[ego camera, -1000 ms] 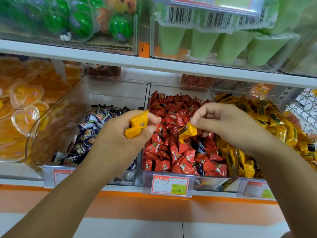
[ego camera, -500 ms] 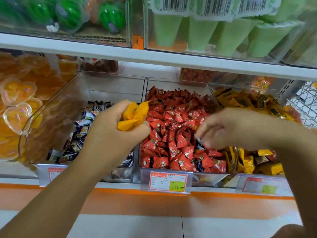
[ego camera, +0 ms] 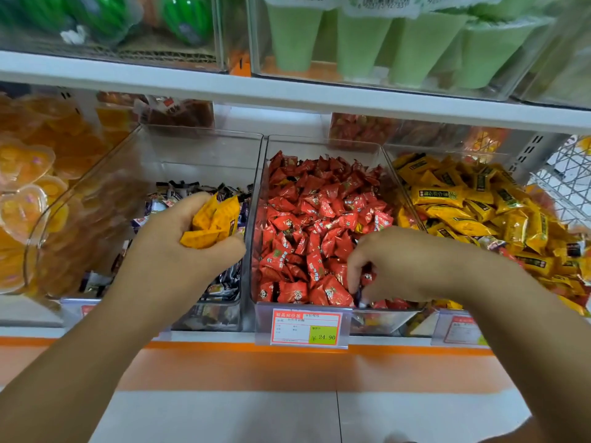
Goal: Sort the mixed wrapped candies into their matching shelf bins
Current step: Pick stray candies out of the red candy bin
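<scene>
My left hand [ego camera: 179, 251] is shut on a bunch of yellow wrapped candies [ego camera: 212, 222], held over the right edge of the bin of dark-wrapped candies [ego camera: 192, 190]. In the front right corner of the middle bin, my right hand [ego camera: 406, 263] is curled down among the red wrapped candies [ego camera: 316, 212]. Its fingertips pinch a dark wrapped candy [ego camera: 362, 298] that lies among the red ones. To the right stands the bin of yellow wrapped candies [ego camera: 463, 203].
Clear plastic walls [ego camera: 256, 193] separate the bins. A price tag [ego camera: 305, 327] hangs on the middle bin's front. Heart-shaped orange jelly cups [ego camera: 25, 174] fill the far left bin. The upper shelf [ego camera: 287, 94] carries green cone packs [ego camera: 361, 43] close overhead.
My right hand passed its yellow candy to my left hand, then dropped to the front of the red bin. The left hand now holds more yellow candies.
</scene>
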`<act>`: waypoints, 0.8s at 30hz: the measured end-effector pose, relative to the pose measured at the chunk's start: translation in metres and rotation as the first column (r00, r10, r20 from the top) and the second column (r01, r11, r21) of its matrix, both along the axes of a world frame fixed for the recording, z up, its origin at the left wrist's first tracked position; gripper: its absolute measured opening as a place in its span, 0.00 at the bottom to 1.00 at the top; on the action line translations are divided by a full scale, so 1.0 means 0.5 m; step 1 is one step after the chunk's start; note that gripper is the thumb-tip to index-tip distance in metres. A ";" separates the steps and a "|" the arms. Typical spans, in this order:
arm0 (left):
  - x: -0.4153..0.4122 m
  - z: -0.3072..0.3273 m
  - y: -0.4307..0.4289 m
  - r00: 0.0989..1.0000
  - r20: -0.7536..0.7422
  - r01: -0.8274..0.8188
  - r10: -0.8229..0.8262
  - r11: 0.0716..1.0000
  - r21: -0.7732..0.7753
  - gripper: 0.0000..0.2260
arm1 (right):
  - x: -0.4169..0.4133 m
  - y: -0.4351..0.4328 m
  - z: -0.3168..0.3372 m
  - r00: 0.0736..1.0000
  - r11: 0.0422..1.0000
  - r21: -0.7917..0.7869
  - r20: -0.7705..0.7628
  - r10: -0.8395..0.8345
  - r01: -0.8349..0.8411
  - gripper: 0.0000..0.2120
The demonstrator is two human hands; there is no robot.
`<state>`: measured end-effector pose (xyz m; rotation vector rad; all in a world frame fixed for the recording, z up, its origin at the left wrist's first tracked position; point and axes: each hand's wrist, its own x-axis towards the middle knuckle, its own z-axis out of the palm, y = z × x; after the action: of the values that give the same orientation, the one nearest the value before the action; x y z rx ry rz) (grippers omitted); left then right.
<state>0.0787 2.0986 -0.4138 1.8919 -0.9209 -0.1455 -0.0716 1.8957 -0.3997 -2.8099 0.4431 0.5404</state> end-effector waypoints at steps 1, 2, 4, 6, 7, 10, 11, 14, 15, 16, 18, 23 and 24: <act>0.003 -0.004 0.002 1.000 -0.011 0.004 -0.004 1.000 0.020 0.18 | 0.003 -0.002 -0.007 0.998 1.000 0.013 0.059 -0.014 0.014 0.05; 0.004 -0.007 0.005 0.999 -0.037 0.011 -0.009 0.999 0.042 0.18 | 0.003 -0.005 -0.010 0.991 0.998 0.044 0.126 -0.038 0.033 0.03; 0.007 -0.012 0.009 0.991 -0.136 0.006 0.008 0.995 0.101 0.13 | 0.003 -0.010 -0.006 0.958 0.989 0.134 0.272 -0.091 0.056 0.02; 0.002 -0.014 0.010 0.980 -0.198 0.001 0.028 0.990 0.141 0.24 | 0.004 -0.012 0.000 0.910 0.976 0.210 0.389 -0.140 0.060 0.01; 0.000 -0.016 0.012 0.979 -0.198 -0.010 0.041 0.989 0.151 0.32 | 0.008 -0.014 -0.001 0.889 0.972 0.227 0.428 -0.161 0.067 0.02; 0.000 -0.026 0.015 0.972 -0.234 0.039 0.008 0.980 0.193 0.26 | 0.023 -0.010 -0.002 0.822 0.950 0.285 0.507 -0.259 0.124 0.02; 0.000 -0.027 0.017 0.968 -0.249 0.067 -0.017 0.978 0.196 0.18 | 0.031 -0.003 -0.001 0.780 0.936 0.325 0.549 -0.302 0.133 0.03; 0.001 -0.035 0.021 0.963 -0.257 0.130 -0.079 0.974 0.188 0.20 | 0.070 0.037 0.010 0.559 0.857 0.509 0.690 -0.459 0.076 0.02; 0.001 -0.033 0.022 0.967 -0.242 0.122 -0.076 0.976 0.181 0.20 | 0.088 0.055 0.014 0.483 0.813 0.582 0.701 -0.524 0.037 0.02; -0.001 -0.029 0.023 0.967 -0.242 0.124 -0.079 0.977 0.176 0.19 | 0.106 0.072 0.017 0.441 0.764 0.645 0.687 -0.577 -0.006 0.03; 0.001 -0.028 0.022 0.962 -0.257 0.136 -0.090 0.976 0.168 0.17 | 0.140 0.095 0.018 0.488 0.711 0.700 0.645 -0.588 -0.067 0.04; 0.002 -0.018 0.024 0.959 -0.271 0.132 -0.080 0.975 0.177 0.20 | 0.146 0.055 0.034 0.671 0.879 0.451 0.606 -0.427 0.152 0.11; 0.004 -0.019 0.025 0.960 -0.268 0.131 -0.079 0.974 0.184 0.20 | 0.129 0.037 0.042 0.730 0.922 0.320 0.574 -0.371 0.217 0.12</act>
<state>0.0808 2.1110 -0.4232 1.9490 -0.8511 -0.5565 -0.0070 1.9144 -0.3785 -2.4138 0.6131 -0.3966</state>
